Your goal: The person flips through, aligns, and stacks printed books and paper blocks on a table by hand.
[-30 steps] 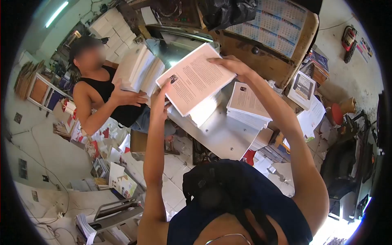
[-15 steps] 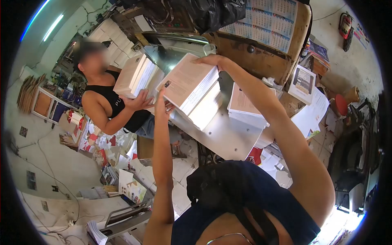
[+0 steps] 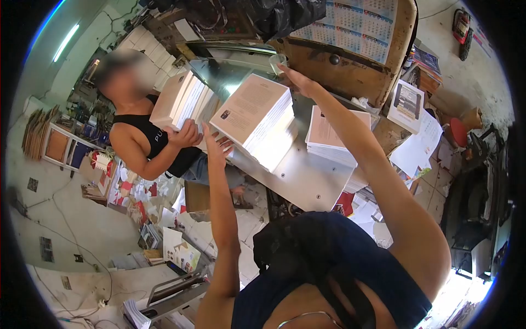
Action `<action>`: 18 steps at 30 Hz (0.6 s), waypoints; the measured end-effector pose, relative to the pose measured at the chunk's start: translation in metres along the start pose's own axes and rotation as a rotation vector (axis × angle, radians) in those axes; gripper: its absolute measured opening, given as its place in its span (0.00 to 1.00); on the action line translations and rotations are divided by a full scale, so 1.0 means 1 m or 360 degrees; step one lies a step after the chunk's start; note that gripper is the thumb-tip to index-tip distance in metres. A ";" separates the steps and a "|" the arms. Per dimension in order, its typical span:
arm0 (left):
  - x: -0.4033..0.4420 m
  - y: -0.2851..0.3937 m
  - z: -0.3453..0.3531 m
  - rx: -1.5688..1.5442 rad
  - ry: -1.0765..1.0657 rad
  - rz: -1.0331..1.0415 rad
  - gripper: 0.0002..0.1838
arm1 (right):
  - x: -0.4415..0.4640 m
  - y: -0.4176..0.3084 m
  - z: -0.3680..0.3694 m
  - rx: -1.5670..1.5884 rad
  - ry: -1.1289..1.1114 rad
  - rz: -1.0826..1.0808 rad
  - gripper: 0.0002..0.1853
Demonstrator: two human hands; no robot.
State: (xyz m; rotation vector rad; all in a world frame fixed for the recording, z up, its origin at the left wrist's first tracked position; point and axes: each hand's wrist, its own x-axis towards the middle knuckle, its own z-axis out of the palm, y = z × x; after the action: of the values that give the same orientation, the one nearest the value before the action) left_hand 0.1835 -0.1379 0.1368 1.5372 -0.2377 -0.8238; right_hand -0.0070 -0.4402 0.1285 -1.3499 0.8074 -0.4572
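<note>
A tall stack of paperback books with pinkish-beige covers stands on the metal machine table in front of me. My left hand is at the stack's near left corner, fingers spread; whether it touches the books I cannot tell. Just off the stack's far right corner, my right hand is raised with its fingers stretched out, near a clear plastic cup. Neither hand holds anything. A second, lower stack of the same books sits to the right on the table, behind my right forearm.
On the left, a co-worker in a black tank top holds another book stack. The metal table has a corner toward me. Paper scraps litter the floor. A white-covered book and loose sheets lie at right.
My right hand has come off the top of the book stack and lifted away. My left hand's fingers have opened off the corner. The stack stays on the table.
</note>
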 end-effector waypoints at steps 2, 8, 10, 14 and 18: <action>-0.005 -0.006 0.002 0.0016 0.0158 0.0232 0.54 | -0.016 0.008 -0.003 0.0131 -0.0066 0.0122 0.50; 0.032 -0.109 0.031 -0.0241 0.0337 0.1159 0.48 | -0.002 0.030 0.004 0.0517 -0.0431 0.0024 0.49; 0.025 -0.110 0.053 -0.0647 -0.0063 0.1114 0.44 | -0.012 0.023 0.013 0.0643 -0.0479 -0.0010 0.50; 0.022 -0.105 0.064 -0.0949 -0.0385 0.1091 0.42 | -0.023 0.023 0.024 0.0646 -0.0530 0.0072 0.50; 0.019 -0.110 0.059 -0.0897 -0.0368 0.1118 0.42 | -0.032 0.019 0.029 0.0612 -0.0522 0.0042 0.49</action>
State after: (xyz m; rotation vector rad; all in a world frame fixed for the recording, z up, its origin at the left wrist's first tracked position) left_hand 0.1250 -0.1773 0.0321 0.7400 -0.6165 -0.4403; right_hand -0.0092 -0.3944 0.1185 -1.0187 0.4378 -0.3369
